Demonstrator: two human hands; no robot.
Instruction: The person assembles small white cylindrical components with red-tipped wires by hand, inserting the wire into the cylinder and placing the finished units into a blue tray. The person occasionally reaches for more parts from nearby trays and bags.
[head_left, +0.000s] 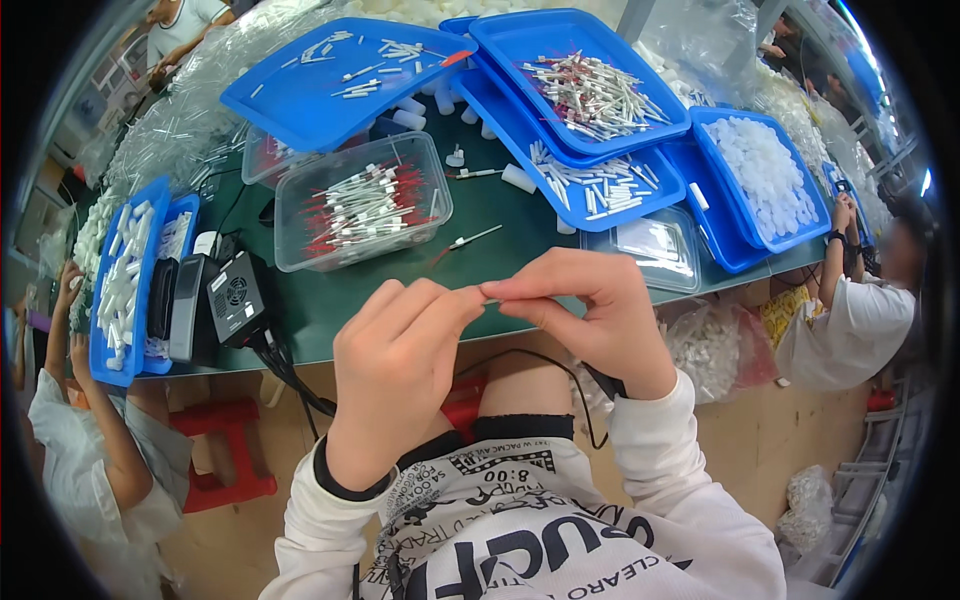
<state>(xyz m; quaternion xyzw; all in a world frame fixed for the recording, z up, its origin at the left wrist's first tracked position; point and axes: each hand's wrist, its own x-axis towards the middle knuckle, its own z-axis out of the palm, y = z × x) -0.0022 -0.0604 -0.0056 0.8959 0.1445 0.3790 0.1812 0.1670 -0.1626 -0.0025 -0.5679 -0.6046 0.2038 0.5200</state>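
My left hand (395, 350) and my right hand (590, 310) meet fingertip to fingertip above the near edge of the green table (540, 345). Both are closed in a pinch. Whatever lies between the fingertips is too small and covered to make out. Just beyond them, a thin white piece with a red wire end (465, 242) rests on the table. Behind my left hand stands a clear plastic tub (290, 250) filled with white pieces on red wires. A clear plastic lid (655, 250) lies past my right hand.
Stacked blue trays (505, 60) hold white and red-wired pieces. Another blue tray (290, 95) overhangs the tub. White caps fill a blue tray (790, 240) at right. A black fan box (238, 300) trails cables at left. Co-workers sit left (110, 440) and right (850, 330).
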